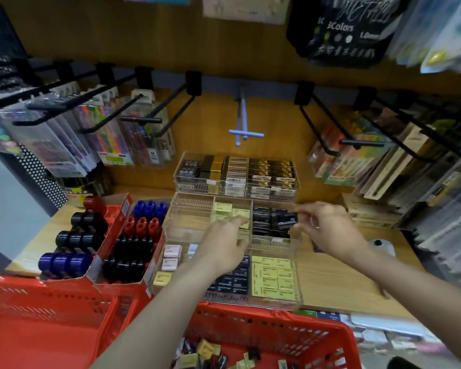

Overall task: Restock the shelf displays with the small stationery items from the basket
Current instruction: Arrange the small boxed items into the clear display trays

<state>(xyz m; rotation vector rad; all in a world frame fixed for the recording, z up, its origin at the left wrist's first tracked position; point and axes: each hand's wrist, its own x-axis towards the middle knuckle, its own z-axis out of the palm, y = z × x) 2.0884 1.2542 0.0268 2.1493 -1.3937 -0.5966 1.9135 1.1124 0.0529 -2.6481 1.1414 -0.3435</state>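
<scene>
Right hand [328, 230] pinching a black eraser [288, 221] above the clear organiser [301, 237]'s black compartment, should seat it flat; left hand [224, 243] apparently hovering loose-fingered alongside.

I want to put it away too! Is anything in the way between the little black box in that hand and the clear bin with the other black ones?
Nothing visible blocks it. The right hand pinches the small black box just above the open-topped clear plastic bin.

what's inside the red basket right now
Small yellow packs and black packs lie loose on the floor of the red basket. The left forearm covers part of it.
</scene>
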